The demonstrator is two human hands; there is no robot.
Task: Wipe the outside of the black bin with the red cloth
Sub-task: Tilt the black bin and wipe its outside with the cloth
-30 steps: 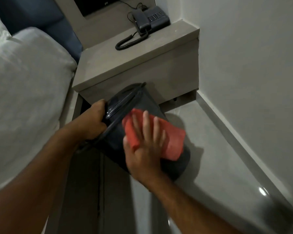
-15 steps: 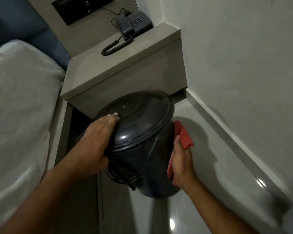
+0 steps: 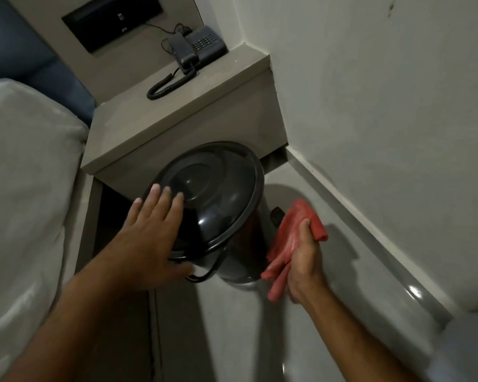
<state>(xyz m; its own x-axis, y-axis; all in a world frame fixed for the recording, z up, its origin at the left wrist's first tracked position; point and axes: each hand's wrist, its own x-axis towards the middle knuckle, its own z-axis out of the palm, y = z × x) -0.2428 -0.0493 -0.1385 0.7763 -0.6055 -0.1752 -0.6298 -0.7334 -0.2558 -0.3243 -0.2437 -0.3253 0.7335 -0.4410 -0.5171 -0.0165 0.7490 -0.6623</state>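
Observation:
The black bin [image 3: 226, 205] stands upright on the floor in front of the bedside unit, its round lid on and a thin wire handle hanging at its near side. My left hand [image 3: 146, 238] lies flat and spread against the lid's left edge, fingers apart, not gripping. My right hand [image 3: 304, 257] holds the red cloth [image 3: 290, 238] bunched against the bin's right wall; loose ends of the cloth hang below the fingers. The bin's far side and base are hidden.
A grey bedside unit [image 3: 182, 119] carries a black corded phone [image 3: 196, 48] just behind the bin. A white bed [image 3: 22, 205] runs along the left. The wall and skirting [image 3: 370, 221] close in on the right. Glossy grey floor [image 3: 232, 326] lies in front.
The bin went from tipped on its side to upright. My right hand and the cloth slid from the bin's upper face down its right wall. My left hand opened from a grip to a flat palm.

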